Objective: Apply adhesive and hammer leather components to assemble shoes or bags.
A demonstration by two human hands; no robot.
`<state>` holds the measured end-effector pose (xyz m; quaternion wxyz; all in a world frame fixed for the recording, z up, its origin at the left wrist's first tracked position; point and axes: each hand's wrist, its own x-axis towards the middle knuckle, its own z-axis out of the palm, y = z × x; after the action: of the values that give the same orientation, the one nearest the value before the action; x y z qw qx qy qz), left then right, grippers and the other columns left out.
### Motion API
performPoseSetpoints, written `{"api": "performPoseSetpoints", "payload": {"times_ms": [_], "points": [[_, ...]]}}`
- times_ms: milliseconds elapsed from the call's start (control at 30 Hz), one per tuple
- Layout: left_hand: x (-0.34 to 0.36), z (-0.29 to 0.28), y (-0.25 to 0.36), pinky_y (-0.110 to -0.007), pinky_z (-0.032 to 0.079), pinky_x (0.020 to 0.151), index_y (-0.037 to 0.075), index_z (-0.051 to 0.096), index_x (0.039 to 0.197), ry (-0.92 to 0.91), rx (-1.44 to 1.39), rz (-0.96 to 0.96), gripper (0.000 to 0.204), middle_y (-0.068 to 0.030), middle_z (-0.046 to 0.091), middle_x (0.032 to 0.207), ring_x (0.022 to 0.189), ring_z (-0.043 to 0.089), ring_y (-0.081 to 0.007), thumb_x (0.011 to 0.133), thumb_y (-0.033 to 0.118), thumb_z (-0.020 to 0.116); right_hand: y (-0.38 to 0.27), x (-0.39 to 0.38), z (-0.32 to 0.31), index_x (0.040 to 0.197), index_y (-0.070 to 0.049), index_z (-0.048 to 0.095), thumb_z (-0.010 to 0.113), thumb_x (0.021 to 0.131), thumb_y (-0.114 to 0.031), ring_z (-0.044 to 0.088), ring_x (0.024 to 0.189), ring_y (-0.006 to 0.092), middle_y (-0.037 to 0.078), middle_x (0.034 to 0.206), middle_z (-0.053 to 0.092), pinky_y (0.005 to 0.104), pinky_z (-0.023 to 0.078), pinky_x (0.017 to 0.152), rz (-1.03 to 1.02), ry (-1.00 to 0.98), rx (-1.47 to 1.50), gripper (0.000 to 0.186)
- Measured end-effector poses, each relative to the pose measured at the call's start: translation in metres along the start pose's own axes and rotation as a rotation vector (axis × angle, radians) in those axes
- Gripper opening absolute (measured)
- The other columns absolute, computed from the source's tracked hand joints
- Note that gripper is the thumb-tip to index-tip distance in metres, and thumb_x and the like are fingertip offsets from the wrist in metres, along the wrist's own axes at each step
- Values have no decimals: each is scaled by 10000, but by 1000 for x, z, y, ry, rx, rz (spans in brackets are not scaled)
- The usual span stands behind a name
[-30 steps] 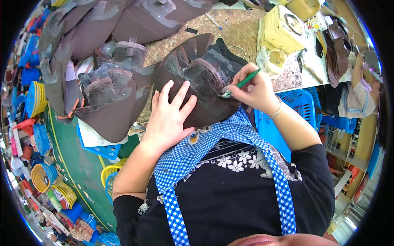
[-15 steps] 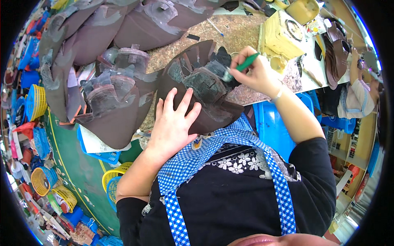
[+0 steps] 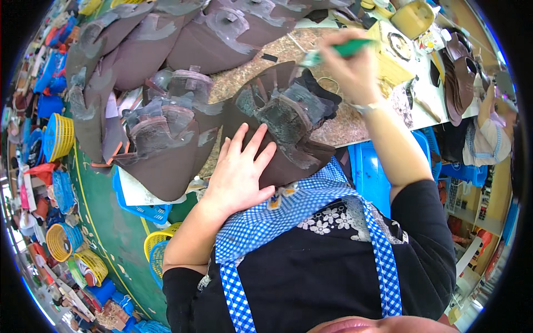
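On the stone-topped table lies a brown shoe upper with dark, glossy coated patches and a black lining at its right side. My left hand rests on its near left edge, fingers spread flat. In my right hand is a green-handled brush, raised above the upper's far right side, its bristles pointing left. This hand is smeared by motion. Beside it stands a yellow box with a round opening on top. More coated brown uppers overlap to the left and far left.
A yellow jug and white bottle stand at the far right, near stacked brown pieces. A blue bin sits below the table's edge. Another person works at right. Yellow baskets stand at left.
My right hand has lifted the brush off the upper and moved it away, toward the yellow box. My left hand stays on the upper. The view has shifted slightly.
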<state>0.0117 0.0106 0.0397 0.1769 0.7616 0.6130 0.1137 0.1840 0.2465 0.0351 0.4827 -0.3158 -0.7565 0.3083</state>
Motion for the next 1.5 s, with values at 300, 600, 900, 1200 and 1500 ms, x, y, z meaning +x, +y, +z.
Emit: {"api": "performPoseSetpoints", "payload": {"times_ms": [300, 600, 900, 1200, 1500], "points": [[16, -95, -38, -347, 421, 1011, -22, 489, 1355, 667, -413, -329, 405, -179, 623, 1252, 1164, 597, -256, 967, 89, 458, -53, -78, -41, 1042, -71, 655, 728, 698, -147, 650, 686, 306, 113, 752, 649, 411, 515, 619, -191, -984, -482, 360], [95, -143, -147, -613, 332, 1042, 174, 589, 1274, 773, 1040, -328, 450, -92, 475, 1414, 1341, 401, -315, 835, 84, 541, -38, -80, -78, 808, -38, 597, 702, 844, -83, 572, 595, 144, 54, 645, 581, 278, 446, 574, 269, -253, -183, 120], [73, -84, -86, -549, 299, 1088, 111, 500, 1333, 521, 619, -69, 670, -188, 396, 1439, 1382, 309, -390, 736, 234, 778, -3, -70, -142, 905, -23, 597, 750, 849, -106, 605, 651, 91, 61, 808, 672, 208, 468, 571, 433, 225, 91, 183], [-9, 13, -5, -578, 297, 1081, 120, 552, 1308, -7, 66, 115, 754, -162, 434, 1424, 1355, 376, -359, 639, 326, 830, 14, -54, -154, 837, -22, 663, 781, 830, -286, 492, 476, 63, 0, 646, 613, 222, 369, 440, 570, 237, -248, 290], [-13, 37, -26, -632, 216, 1106, 85, 616, 1167, 134, 107, 187, 509, -156, 422, 1442, 1388, 338, -334, 731, 294, 774, -8, -18, -72, 1060, -63, 516, 626, 883, -105, 589, 732, 97, 67, 901, 666, 235, 445, 618, 476, -267, 368, 213]]}}
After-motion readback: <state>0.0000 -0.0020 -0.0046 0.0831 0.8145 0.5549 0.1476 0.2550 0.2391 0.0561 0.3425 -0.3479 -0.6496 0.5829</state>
